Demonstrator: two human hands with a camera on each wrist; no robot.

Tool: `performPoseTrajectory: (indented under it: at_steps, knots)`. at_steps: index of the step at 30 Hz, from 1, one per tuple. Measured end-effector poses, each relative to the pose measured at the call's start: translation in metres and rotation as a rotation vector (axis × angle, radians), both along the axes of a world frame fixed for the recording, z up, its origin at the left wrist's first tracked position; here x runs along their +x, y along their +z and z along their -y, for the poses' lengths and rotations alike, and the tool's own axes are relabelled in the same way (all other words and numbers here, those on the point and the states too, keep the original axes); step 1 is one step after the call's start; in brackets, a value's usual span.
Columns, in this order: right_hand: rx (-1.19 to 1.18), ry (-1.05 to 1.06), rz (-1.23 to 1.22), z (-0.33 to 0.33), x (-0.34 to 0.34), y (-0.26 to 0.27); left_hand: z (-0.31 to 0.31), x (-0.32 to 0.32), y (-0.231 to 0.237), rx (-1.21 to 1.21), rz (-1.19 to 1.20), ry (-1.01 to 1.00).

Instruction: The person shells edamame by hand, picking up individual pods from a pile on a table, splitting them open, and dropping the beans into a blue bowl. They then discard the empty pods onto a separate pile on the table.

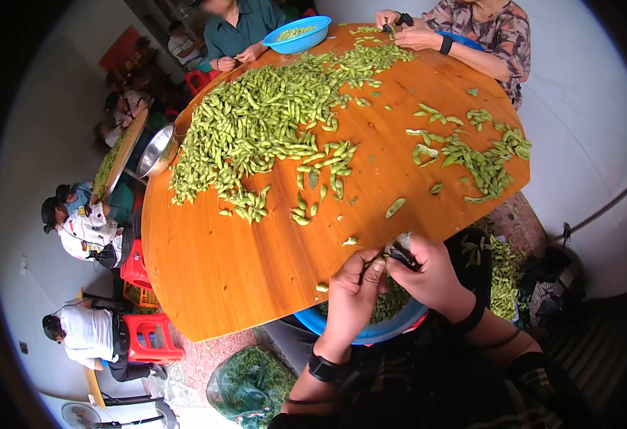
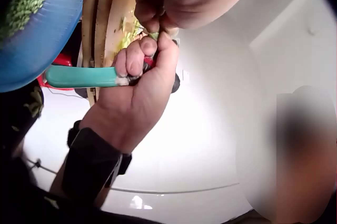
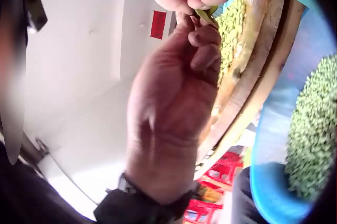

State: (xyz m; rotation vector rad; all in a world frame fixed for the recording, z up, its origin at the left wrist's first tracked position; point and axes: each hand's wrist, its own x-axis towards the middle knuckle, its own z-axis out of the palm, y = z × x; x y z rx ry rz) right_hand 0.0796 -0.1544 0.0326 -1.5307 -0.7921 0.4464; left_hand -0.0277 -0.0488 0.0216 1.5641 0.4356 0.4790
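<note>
My left hand (image 1: 352,293) and right hand (image 1: 428,272) meet at the fingertips over a blue basin (image 1: 392,332), just off the near table edge. A green soybean pod (image 3: 205,16) is pinched between the left thumb and fingers. The right fingers curl round a tool with a teal handle (image 2: 79,76); its handle sticks out below the fist, while its working end is hidden among the fingers. In the head view something dark (image 1: 403,255) shows at the right fingers. Shelled green beans (image 3: 316,129) fill much of the basin in the wrist views.
A big heap of pods (image 1: 256,121) covers the far left of the wooden table (image 1: 220,279). A smaller pile (image 1: 478,164) lies at the right. Two people work across the table near a blue bowl (image 1: 297,43). A green bag (image 1: 249,382) and red stools (image 1: 149,339) stand on the floor.
</note>
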Motion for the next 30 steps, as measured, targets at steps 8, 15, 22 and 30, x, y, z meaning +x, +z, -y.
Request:
performPoseTrajectory:
  at_steps: [8,15,22,30]
  knots:
    - [-0.153,-0.045,0.038,0.011,0.046,-0.005,0.007,-0.026,-0.007,0.029,-0.187,-0.125]
    - [-0.259,-0.209,0.331,0.024,0.085,-0.018,0.011,-0.033,0.010,0.619,-0.186,-0.217]
    - [-0.271,-0.218,0.333,0.023,0.085,-0.021,-0.031,0.008,0.014,0.877,-0.411,0.184]
    - [-0.228,-0.203,0.253,0.025,0.086,-0.020,-0.035,0.001,0.018,1.040,-0.265,0.219]
